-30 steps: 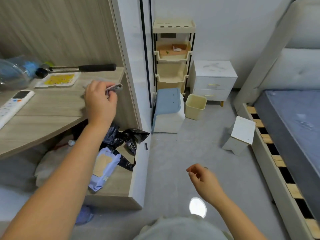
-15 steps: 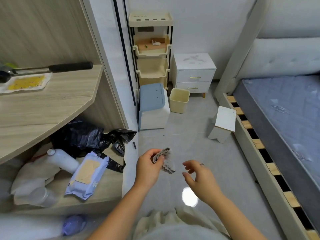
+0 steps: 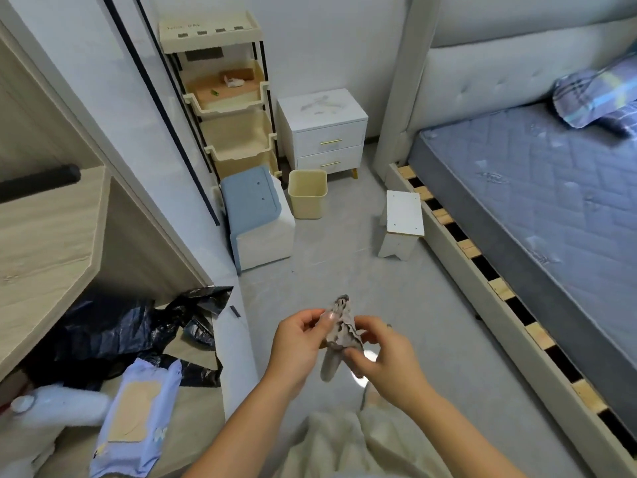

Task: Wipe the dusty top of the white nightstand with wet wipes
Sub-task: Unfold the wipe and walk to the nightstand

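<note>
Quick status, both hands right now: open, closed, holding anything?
Left hand: closed, pinching the crumpled grey wipe near its top.
Right hand: closed, pinching the same wipe from the other side.

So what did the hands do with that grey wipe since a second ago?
The left hand carried the wipe off the wooden desk and down in front of the body. The right hand, empty before, came across and now pinches the wipe too, so both hands hold it. The white nightstand stayed where it was, its top still dusty and untouched.
</note>
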